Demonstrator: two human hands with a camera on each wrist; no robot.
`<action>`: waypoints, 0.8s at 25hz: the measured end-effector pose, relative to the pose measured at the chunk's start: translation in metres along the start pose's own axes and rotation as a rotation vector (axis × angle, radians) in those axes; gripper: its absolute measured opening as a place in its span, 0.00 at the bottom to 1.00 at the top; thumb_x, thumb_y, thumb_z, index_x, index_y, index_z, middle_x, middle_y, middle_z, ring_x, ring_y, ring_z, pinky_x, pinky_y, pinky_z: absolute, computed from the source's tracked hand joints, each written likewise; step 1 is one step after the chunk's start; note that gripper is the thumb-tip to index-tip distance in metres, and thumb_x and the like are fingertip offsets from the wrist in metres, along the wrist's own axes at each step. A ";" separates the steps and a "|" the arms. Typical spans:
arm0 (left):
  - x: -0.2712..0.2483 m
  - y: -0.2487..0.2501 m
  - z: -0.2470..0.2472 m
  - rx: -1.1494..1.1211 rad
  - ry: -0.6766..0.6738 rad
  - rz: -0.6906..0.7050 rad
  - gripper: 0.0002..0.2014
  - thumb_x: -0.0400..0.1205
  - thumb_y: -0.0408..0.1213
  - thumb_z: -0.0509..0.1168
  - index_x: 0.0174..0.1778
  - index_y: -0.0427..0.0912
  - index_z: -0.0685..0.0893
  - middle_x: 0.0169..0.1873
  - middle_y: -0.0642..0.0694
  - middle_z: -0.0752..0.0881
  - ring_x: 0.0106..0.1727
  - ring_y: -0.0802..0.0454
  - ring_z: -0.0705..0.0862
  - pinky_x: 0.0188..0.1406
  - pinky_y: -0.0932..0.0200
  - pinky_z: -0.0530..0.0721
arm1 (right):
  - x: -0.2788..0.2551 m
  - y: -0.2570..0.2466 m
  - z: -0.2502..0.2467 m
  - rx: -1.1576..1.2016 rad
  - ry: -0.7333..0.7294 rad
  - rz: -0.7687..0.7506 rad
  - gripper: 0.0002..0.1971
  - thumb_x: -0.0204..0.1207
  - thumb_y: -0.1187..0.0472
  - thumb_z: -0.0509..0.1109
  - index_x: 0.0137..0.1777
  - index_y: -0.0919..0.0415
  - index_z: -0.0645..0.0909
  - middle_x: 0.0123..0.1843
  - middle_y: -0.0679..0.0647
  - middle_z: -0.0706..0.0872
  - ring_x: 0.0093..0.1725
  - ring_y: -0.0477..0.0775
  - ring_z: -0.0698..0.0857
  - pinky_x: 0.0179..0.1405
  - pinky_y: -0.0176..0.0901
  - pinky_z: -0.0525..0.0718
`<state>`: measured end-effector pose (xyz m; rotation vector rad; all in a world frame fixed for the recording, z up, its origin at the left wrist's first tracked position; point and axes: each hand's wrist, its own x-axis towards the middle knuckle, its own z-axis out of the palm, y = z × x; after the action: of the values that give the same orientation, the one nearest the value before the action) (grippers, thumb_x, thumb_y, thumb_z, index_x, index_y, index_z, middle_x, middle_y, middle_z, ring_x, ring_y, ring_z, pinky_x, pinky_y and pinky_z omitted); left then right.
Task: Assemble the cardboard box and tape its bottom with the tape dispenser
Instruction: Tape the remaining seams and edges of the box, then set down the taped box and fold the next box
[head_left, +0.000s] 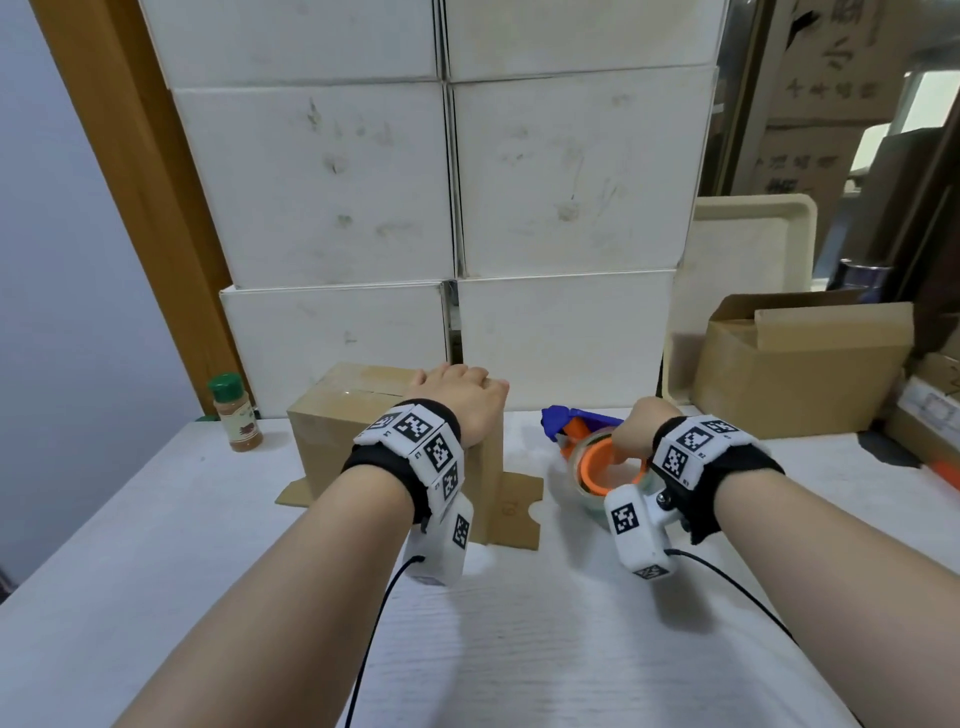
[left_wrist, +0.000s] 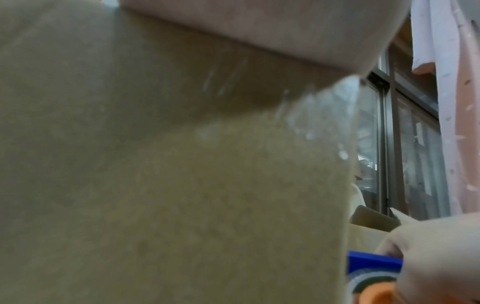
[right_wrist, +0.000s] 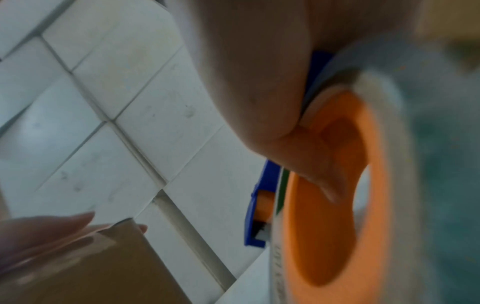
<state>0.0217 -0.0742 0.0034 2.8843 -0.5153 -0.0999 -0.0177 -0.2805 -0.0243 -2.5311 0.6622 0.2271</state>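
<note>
Standing upturned on the surface (head_left: 519, 649), taped seam up, the box (head_left: 363, 441) lies left of the dispenser (head_left: 597, 457). Left hand (head_left: 457, 400) lies flat on its top, fingers straight. Right hand (head_left: 631, 431) is the grip: fingers hooked through the roll's orange core, dispenser just right of the box, apart from it. Seam runs left-right, so the right hand is nearer. Count: one box, one dispenser, two hands.

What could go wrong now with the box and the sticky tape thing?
1. The clear tape looks wrinkled at the cardboard box corner, so it might peel.
2. The left hand only rests flat on top, so the box could slide if bumped.
3. The right hand grips the tape dispenser by its orange core, close to the blue cutter end, which might scratch fingers.
</note>
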 end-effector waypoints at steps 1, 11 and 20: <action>-0.001 0.001 0.000 0.001 0.000 -0.002 0.27 0.85 0.48 0.41 0.80 0.46 0.63 0.81 0.46 0.62 0.83 0.49 0.56 0.82 0.45 0.48 | 0.001 -0.002 0.003 -0.092 0.021 0.012 0.19 0.72 0.66 0.73 0.62 0.69 0.78 0.50 0.59 0.78 0.49 0.58 0.80 0.41 0.42 0.80; -0.007 0.006 0.000 0.016 0.019 -0.023 0.27 0.85 0.50 0.42 0.79 0.46 0.63 0.81 0.46 0.62 0.82 0.48 0.57 0.81 0.44 0.48 | 0.008 0.001 0.017 -0.101 0.106 0.004 0.22 0.72 0.61 0.74 0.65 0.69 0.79 0.61 0.65 0.83 0.59 0.62 0.82 0.46 0.42 0.72; -0.003 0.008 0.003 0.016 0.033 -0.068 0.28 0.85 0.51 0.40 0.80 0.46 0.63 0.81 0.45 0.62 0.83 0.47 0.56 0.82 0.39 0.45 | -0.003 -0.012 0.015 -0.162 0.100 -0.072 0.21 0.74 0.56 0.69 0.66 0.63 0.76 0.59 0.59 0.85 0.59 0.60 0.84 0.51 0.47 0.81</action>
<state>0.0161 -0.0812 0.0026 2.9145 -0.4138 -0.0592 -0.0148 -0.2627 -0.0316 -2.7310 0.6118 0.1348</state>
